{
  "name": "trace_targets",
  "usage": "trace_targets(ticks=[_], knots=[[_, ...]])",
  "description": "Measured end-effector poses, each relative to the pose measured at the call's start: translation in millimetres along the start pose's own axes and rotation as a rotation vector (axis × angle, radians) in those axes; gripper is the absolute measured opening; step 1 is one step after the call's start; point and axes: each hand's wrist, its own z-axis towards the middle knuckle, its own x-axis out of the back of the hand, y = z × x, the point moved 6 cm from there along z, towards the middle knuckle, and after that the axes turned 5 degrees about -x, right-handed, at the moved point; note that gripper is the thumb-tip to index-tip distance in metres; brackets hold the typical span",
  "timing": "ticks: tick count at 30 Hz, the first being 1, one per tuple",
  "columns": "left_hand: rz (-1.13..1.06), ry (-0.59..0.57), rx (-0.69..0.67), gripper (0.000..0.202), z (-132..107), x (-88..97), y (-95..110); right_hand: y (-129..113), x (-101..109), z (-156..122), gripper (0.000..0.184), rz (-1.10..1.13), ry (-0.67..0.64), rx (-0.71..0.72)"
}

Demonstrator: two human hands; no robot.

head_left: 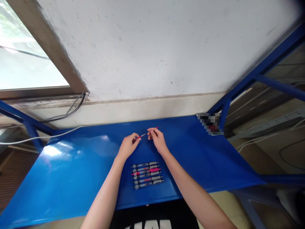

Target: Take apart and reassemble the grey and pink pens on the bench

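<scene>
My left hand (127, 146) is closed around a slim red pen (138, 137), whose pale pointed end sticks out toward the right. Across a small gap, my right hand (158, 141) pinches a thin red piece (157, 127); only its end shows above the fingers, so I cannot make out which part it is. Both hands hover over the middle of the blue table (78, 178). Nearer to me, between my forearms, several click pens (147, 179) lie side by side in a row. Most have grey grips, and one pink pen (154, 170) lies among them.
A pixelated item (211, 123) lies at the table's back right corner. Blue metal frames (238, 87) rise at both sides. A white cable (59, 135) crosses the back left corner. Behind the table stands a pale wall (152, 57), with a window (26, 57) on the left.
</scene>
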Motion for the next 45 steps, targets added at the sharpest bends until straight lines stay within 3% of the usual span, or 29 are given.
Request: trace_targets(ticks=[6, 15, 23, 34, 37, 42, 45], knots=[[0.030, -0.003, -0.027, 0.010, 1.3, 1.7, 4.3, 1.4, 2.4, -0.1, 0.031, 0.019, 0.029, -0.019], [0.012, -0.025, -0.060, 0.020, 1.5, 0.3, 5.5, 1.7, 2.4, -0.9, 0.029, 0.005, 0.036, -0.012], [-0.043, -0.025, -0.097, 0.029, 1.1, -0.9, 8.4, 4.5, 5.9, 0.3, 0.031, 0.222, 0.047, -0.114], [-0.049, -0.025, -0.164, 0.015, 0.2, -2.6, 10.2, -3.4, -2.9, -6.7, 0.035, 0.244, 0.024, -0.096], [-0.045, -0.044, -0.159, 0.016, 0.2, -5.0, 10.1, -8.8, -1.7, -7.8, 0.032, 0.151, 0.037, -0.041], [-0.053, -0.039, -0.123, 0.021, 0.1, -5.6, 7.3, -23.5, 2.4, -10.8, 0.031, -0.072, 0.096, 0.175], [-0.041, -0.026, -0.118, 0.022, 0.5, -3.7, 7.1, -23.6, 1.3, -10.7, 0.030, -0.099, 0.081, 0.213]])
